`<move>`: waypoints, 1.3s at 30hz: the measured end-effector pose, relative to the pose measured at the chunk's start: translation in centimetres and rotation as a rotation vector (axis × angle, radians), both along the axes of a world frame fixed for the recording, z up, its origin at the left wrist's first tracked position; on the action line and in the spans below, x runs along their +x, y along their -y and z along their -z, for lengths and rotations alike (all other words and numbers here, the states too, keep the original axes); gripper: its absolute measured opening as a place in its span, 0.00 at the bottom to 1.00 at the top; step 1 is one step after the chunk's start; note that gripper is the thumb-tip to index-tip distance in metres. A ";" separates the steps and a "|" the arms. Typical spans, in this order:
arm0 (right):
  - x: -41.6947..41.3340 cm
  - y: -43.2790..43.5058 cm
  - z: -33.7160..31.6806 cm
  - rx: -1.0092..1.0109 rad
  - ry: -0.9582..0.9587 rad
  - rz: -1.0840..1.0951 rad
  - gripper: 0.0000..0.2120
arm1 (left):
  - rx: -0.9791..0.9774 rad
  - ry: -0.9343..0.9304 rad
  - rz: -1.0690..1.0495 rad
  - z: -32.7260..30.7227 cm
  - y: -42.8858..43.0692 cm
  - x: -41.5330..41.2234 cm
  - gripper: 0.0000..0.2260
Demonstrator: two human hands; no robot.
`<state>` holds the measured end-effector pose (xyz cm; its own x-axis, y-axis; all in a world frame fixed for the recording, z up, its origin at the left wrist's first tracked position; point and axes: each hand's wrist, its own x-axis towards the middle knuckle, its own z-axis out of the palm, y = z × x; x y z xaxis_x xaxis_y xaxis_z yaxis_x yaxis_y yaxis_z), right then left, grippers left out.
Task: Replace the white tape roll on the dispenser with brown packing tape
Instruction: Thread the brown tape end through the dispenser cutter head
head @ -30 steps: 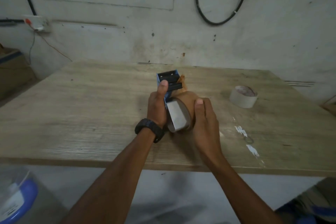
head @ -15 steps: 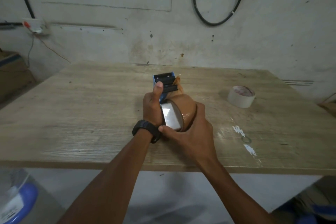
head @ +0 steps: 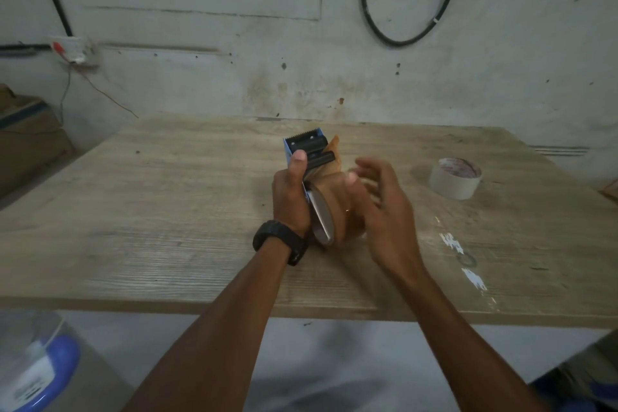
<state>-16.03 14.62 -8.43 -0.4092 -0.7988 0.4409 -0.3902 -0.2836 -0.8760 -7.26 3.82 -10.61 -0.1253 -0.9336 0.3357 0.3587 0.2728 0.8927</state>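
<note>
My left hand [head: 290,199] grips the blue tape dispenser [head: 309,147] above the middle of the wooden table [head: 167,211], thumb up along its side, toothed blade pointing away. A brown packing tape roll [head: 337,211] sits on the dispenser, with a brown strip running up toward the blade. My right hand [head: 384,207] hovers just right of the roll, blurred, fingers spread and holding nothing. The white tape roll [head: 455,177] lies flat on the table at the right, apart from both hands.
A grey wall stands behind the table, with a black cable loop [head: 411,10] and a socket [head: 75,50]. A cardboard box [head: 26,130] is at far left. A blue-rimmed container [head: 40,375] stands below the table's near edge. White paint marks [head: 468,264] dot the table's right side.
My right hand has let go of the brown roll and pulled back to the right, fingers opening. My left hand keeps its hold on the dispenser, now tilted slightly more upright.
</note>
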 end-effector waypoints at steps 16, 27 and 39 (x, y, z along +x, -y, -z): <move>-3.8 3.4 -5.3 -0.035 -0.673 0.102 0.06 | -0.061 0.123 0.100 0.5 0.0 0.0 0.28; -4.8 3.3 -3.5 -0.205 -0.978 0.167 0.07 | -0.021 0.316 0.117 0.6 -0.2 -0.3 0.50; -4.5 3.3 -4.2 -0.324 -0.932 0.137 0.05 | 0.017 0.246 0.151 -0.4 -0.6 0.0 0.22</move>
<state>-20.56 11.29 -4.22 0.1316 -0.5550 0.8214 -0.9300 -0.3560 -0.0915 -7.25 4.42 -10.21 -0.3394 -0.9034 0.2619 0.1660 0.2166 0.9621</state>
